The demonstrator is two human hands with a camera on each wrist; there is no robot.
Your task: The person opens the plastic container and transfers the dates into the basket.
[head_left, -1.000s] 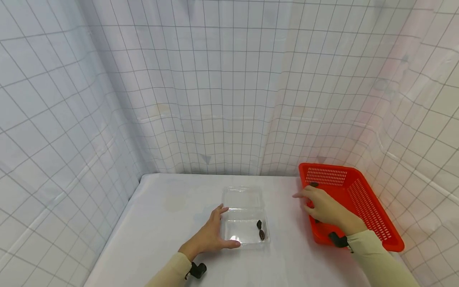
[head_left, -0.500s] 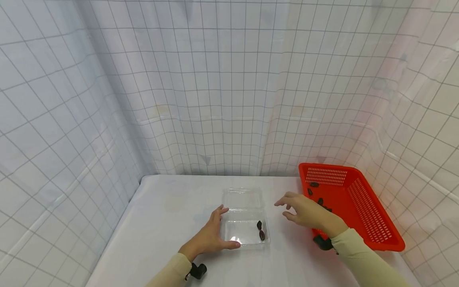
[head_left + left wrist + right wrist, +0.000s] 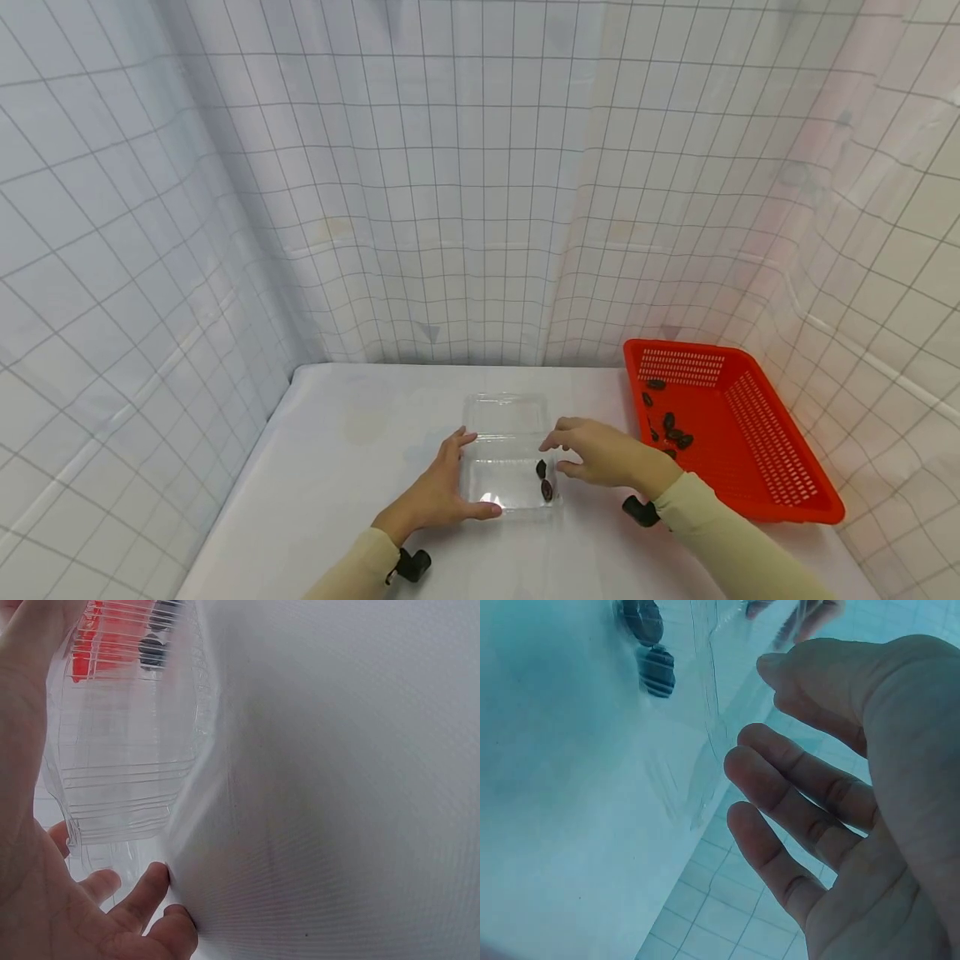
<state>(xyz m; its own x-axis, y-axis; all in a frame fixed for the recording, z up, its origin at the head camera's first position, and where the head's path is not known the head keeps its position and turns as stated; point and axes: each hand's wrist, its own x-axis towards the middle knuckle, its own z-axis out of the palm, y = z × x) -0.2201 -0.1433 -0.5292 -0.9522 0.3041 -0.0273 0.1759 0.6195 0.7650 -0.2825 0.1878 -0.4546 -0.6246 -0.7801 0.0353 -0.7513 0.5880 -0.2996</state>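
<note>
In the head view, an open clear plastic clamshell container [image 3: 498, 479] lies on the table, its lid [image 3: 508, 413] folded back. Two small dark oval pieces [image 3: 546, 490] sit at its right end. My left hand [image 3: 431, 500] holds the container's left end, thumb along the near rim and fingers at the far side. The left wrist view shows the container wall [image 3: 124, 780] between thumb and fingers. My right hand [image 3: 603, 454] hovers at the container's right edge, fingers loosely bent, a gap between thumb and index finger. Nothing shows in it; the right wrist view hides the index fingertip behind the thumb.
A red plastic basket [image 3: 750, 467] stands on the right of the white table [image 3: 360, 425]. Several dark oval pieces [image 3: 669, 422] lie in its left part. White gridded curtains [image 3: 465, 208] enclose the back and sides.
My right hand has moved left from over the red basket to the container's right edge, uncovering the pieces in the basket. My left hand and the container have stayed in place.
</note>
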